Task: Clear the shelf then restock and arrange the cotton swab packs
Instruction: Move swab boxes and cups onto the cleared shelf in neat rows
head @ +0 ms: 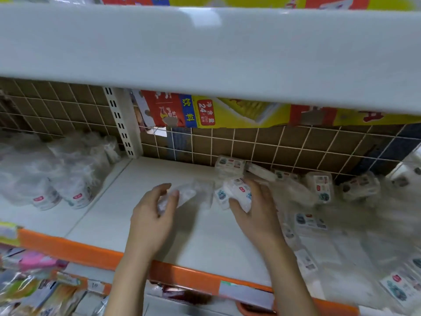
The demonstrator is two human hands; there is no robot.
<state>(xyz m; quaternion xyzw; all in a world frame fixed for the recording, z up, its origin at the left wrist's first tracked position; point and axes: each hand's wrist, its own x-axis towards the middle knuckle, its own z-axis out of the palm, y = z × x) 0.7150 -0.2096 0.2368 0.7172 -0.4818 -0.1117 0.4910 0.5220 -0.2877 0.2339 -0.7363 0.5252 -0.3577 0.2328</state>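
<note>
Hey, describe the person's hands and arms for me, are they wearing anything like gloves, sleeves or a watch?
Both the left hand and the right hand are bare, with no gloves. No rings, watch or bracelet show. Both forearms are uncovered down to the bottom edge of the picture, so no sleeve shows.

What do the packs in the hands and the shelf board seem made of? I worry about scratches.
Packs: thin clear plastic film, probably; glossy and crinkled, with printed labels. Shelf board: looks like white painted metal, smooth with a soft sheen, though blur leaves it uncertain.
</note>
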